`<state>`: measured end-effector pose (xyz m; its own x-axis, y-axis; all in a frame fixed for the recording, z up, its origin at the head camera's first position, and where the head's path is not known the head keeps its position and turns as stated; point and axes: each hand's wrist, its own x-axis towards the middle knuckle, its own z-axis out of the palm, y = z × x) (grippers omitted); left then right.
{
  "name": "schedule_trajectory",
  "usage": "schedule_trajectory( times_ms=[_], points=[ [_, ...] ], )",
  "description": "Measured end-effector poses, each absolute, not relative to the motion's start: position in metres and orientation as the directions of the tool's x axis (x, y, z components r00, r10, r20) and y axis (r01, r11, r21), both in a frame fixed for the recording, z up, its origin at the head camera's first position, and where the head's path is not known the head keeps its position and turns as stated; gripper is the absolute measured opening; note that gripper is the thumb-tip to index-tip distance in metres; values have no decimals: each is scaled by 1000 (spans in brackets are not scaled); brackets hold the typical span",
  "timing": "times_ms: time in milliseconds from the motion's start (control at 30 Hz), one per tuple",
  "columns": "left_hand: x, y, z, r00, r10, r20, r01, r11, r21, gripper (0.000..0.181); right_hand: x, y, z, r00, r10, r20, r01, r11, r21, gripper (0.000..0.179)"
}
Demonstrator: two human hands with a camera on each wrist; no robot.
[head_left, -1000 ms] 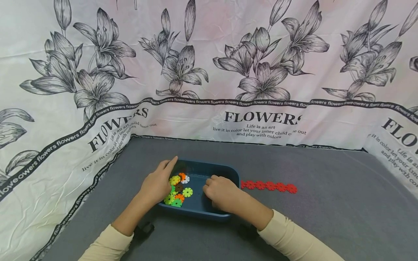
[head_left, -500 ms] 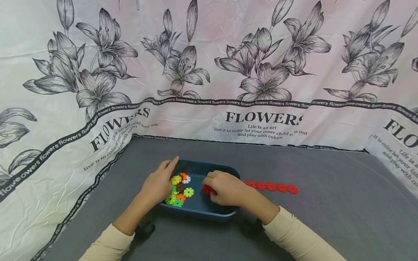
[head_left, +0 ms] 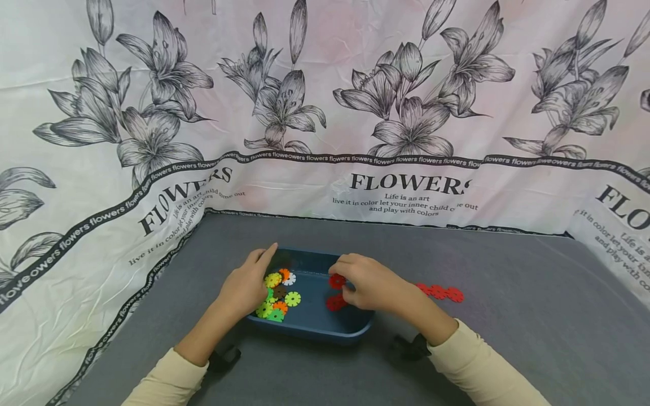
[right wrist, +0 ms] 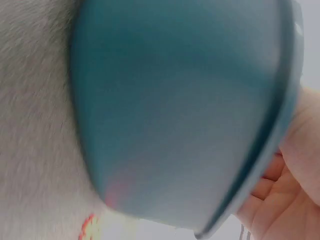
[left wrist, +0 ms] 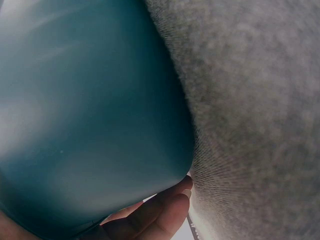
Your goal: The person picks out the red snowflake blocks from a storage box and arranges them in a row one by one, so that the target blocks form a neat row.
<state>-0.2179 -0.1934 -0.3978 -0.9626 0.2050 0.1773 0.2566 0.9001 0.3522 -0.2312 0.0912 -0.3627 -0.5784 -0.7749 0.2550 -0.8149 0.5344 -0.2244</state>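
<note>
Since half a second ago, the right grip (head_left: pixel 369 280) has shifted toward the right end of the tray, and two red discs show at its fingers instead of one; the forearm now covers more of the red chain. Left grip is in the same place.

Right grip: over the right end of the blue tray (head_left: pixel 315 316), fingers curled, thumb and fingers pinching the upper red disc (head_left: pixel 337 281). Lower red disc (head_left: pixel 334 303) is just below the thumb, inside the tray; can't tell whether it touches the hand. Right wrist view is blurred, shows the tray's outer wall and part of the palm, fingertips hidden.

Left grip (head_left: pixel 245 286): clasping the tray's left end, index along the rim; left wrist view has fingertips against the outer corner.

Mixed pile at tray's left, beside left grip, well apart from right grip: yellow, orange, green, brown disc (head_left: pixel 280 291), white disc (head_left: pixel 290 279). Lime disc (head_left: pixel 293 299) at the pile's right edge.

Red chain (head_left: pixel 439 292) lies flat on the grey desk (head_left: pixel 518 316), right of the tray, partly behind the right forearm. Floral cloth (head_left: pixel 411 124) hangs behind.
</note>
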Motion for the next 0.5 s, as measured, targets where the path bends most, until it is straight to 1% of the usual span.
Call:
schedule_trajectory(
  times_ms=[300, 500],
  points=[
    [-218, -193, -398, -961, 211, 178, 263, 895, 359, 80, -232, 106, -364, -577, -772, 265, -815, 527, -238, 28],
    [-217, -194, -396, -960, 213, 184, 267, 896, 355, 80, -232, 115, -362, -579, -753, 314, -815, 528, -237, 31]
  ],
)
